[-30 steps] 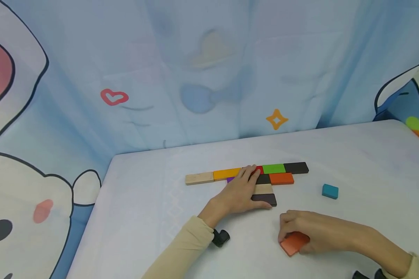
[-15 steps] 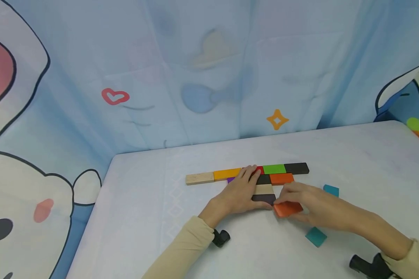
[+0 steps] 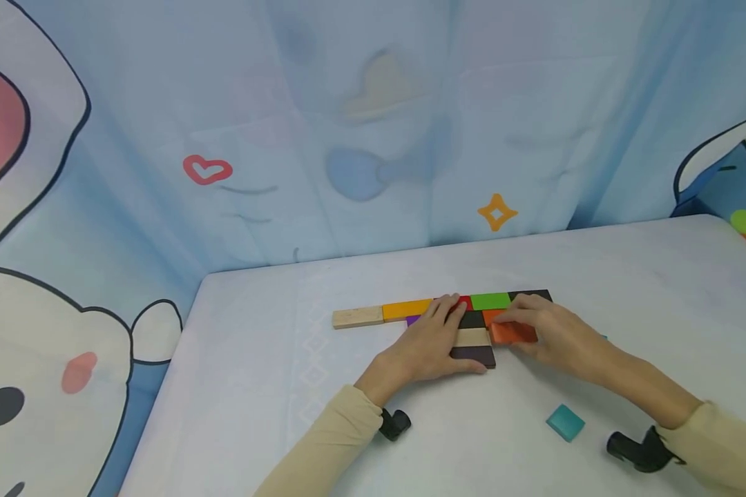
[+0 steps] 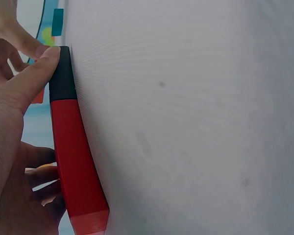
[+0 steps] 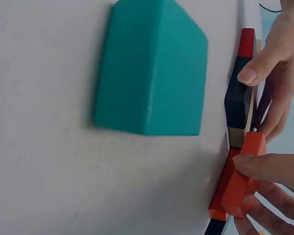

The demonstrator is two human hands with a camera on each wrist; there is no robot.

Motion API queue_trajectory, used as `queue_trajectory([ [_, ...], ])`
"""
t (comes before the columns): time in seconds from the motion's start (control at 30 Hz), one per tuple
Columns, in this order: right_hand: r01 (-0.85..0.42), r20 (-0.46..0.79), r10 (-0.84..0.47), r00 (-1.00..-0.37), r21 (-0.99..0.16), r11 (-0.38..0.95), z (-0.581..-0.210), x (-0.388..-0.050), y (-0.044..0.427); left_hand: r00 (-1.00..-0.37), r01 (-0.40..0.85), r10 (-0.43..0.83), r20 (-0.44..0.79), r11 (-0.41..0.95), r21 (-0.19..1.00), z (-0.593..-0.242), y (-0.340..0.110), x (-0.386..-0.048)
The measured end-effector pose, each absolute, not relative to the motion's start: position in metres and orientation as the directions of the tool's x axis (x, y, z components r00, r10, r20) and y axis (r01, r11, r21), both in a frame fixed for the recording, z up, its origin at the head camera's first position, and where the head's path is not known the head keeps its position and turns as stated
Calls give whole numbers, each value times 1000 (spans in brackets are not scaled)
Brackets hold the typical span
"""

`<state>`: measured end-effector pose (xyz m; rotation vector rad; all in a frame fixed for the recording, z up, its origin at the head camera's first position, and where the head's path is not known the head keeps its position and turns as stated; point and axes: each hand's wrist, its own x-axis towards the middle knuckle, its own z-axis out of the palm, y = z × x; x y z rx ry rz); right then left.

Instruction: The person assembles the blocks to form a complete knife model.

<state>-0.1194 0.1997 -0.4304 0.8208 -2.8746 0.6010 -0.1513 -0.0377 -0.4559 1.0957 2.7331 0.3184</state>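
Note:
My left hand point(image 3: 419, 351) lies across the middle of a flat arrangement of coloured wooden blocks, its fingers spread over them. Its thumb touches the near black block point(image 3: 474, 355); in the left wrist view a red block point(image 4: 81, 161) adjoins that black one. My right hand point(image 3: 568, 342) pinches an orange block point(image 3: 511, 334) between thumb and fingers. That block is just right of the natural wood block point(image 3: 472, 337) and on the near side of another orange block point(image 5: 221, 188) in the arrangement. The left palm hides several blocks.
A teal block point(image 3: 566, 422) lies on the white table nearer the front, large in the right wrist view. A blue block is almost hidden behind my right hand. The back row runs from a natural wood block point(image 3: 357, 317) through yellow, red and green point(image 3: 490, 301) to black.
My right hand has carried the orange block away from the front, up to the arrangement's right side. A teal block has come into sight where that hand was. The left hand stays put.

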Motion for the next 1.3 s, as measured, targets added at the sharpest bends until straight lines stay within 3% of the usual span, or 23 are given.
queue_trajectory([
  [0.9, -554, 193, -520, -832, -253, 793, -437, -116, 192, -715, 649, 694, -90, 706, 284, -458, -38, -151],
  [1.3, -615, 247, -567, -786, -216, 758, -440, -115, 194, -710, 658, 698, -87, 703, 270, -458, -38, -151],
])
